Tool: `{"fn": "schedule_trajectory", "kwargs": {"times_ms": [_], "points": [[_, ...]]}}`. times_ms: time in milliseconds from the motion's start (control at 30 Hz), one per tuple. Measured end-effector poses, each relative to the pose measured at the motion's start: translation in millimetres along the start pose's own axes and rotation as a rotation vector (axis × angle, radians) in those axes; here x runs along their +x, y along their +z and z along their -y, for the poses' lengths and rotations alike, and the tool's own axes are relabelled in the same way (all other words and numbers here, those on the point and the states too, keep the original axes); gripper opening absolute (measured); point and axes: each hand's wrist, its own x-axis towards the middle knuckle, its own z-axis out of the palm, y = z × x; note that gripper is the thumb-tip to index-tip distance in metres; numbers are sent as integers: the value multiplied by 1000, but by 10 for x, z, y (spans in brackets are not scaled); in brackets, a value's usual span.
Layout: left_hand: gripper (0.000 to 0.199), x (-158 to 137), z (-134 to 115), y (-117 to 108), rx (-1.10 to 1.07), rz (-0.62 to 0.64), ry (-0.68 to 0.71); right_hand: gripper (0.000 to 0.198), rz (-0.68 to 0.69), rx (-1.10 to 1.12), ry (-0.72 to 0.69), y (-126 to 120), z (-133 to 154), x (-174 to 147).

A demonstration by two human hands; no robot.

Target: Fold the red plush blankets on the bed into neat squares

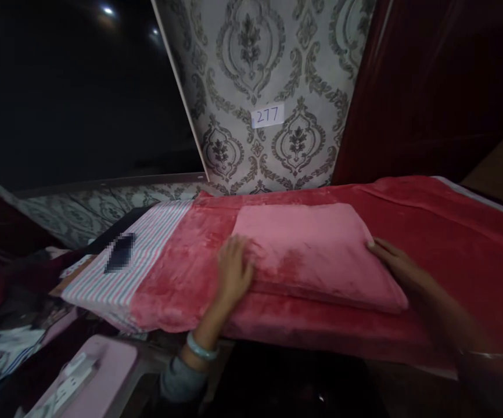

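Observation:
A folded pink plush cloth [316, 244] lies flat on a red plush blanket [452, 249], its nap darker in the front left part. My left hand [234, 270] is laid on the left edge of the cloth, fingers stretched out and slightly blurred, with a light bangle on the wrist. At the opposite edge, my right hand [395, 261] touches the upper right side with outstretched fingers; part of them is hidden behind the thumb side.
A striped cloth [147, 249] with a pixelated dark object [121, 253] on it lies at the left. A pink stool [116, 363] bearing a white power strip [68, 383] stands lower left. Behind are a large dark screen [81, 93] and patterned wallpaper with a "277" label [268, 115].

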Motion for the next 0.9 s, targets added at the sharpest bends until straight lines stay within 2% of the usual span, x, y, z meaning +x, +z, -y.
{"fn": "schedule_trajectory", "kwargs": {"times_ms": [100,200,400,533,700,833,900], "points": [[58,-85,493,-97,-152,-17,-259,52,64,-10,63,47,123,-118],[58,-203,660,-62,-314,8,-344,62,48,38,116,85,162,-201],[65,-171,609,-2,-470,39,-463,66,47,202,213,87,52,-288],[66,-77,542,-59,-581,42,-483,57,38,176,155,94,4,-287],[68,-99,526,-89,-701,5,-496,61,-117,167,97,107,11,-294],[63,-102,602,-103,-518,9,-483,55,-116,229,179,113,47,-350],[64,-75,536,-123,-314,-70,-377,52,-67,257,200,115,86,-384]]}}
